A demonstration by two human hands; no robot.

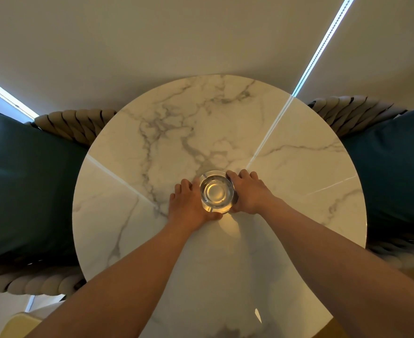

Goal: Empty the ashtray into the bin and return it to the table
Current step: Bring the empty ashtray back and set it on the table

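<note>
A round clear glass ashtray (216, 192) rests near the middle of the round white marble table (286, 167). Its bowl looks empty; I see no ash or butts in it. My left hand (189, 203) cups its left side, thumb curled under the near rim. My right hand (248, 191) grips its right side, fingers curled over the far rim. Both hands touch the glass. No bin is in view.
Two woven rope chairs with dark teal cushions flank the table, one on the left (28, 191) and one on the right (396, 167). A beige wall or blind rises behind the table. A yellow object (20, 323) shows at the bottom left corner.
</note>
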